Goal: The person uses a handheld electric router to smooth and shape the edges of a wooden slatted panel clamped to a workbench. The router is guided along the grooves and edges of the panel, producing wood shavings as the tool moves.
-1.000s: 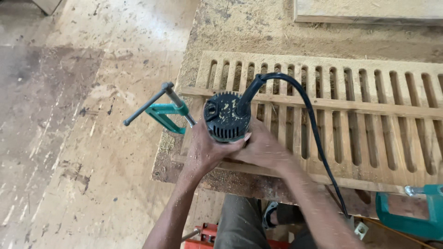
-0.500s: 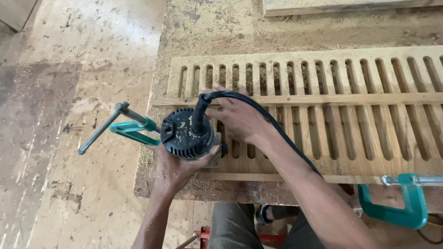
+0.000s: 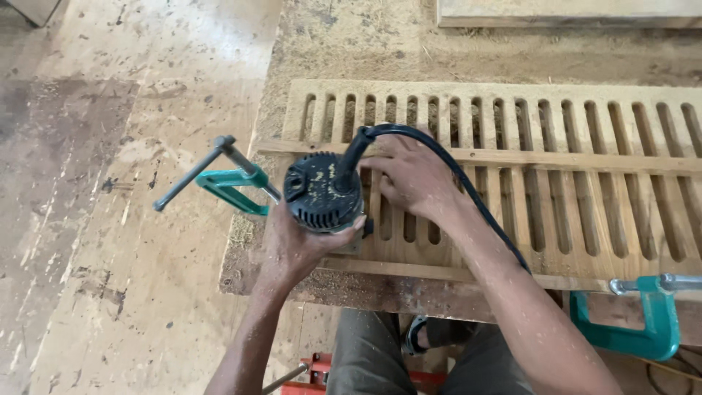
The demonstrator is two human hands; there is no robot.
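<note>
A black hand-held router (image 3: 322,192) stands upright on the left end of a long slotted wooden panel (image 3: 585,183). My left hand (image 3: 296,245) grips the router's body from the near side. My right hand (image 3: 409,175) lies flat on the panel just right of the router, fingers against its base. The router's black cable (image 3: 468,186) arcs from its top over my right wrist and runs down along my forearm. A thin wooden strip (image 3: 585,159) lies lengthwise across the slots.
A green clamp (image 3: 227,183) grips the panel's left edge, its bar sticking out left. A second green clamp (image 3: 643,322) holds the near edge at right. Sawdust covers the workbench (image 3: 351,44) and floor. A board (image 3: 570,11) lies at the far edge. My legs and a red object are below.
The view has shifted, so the panel and router sit differently in frame. My right hand has moved from the router's side onto the panel beside it. Left hand keeps its grip.
</note>
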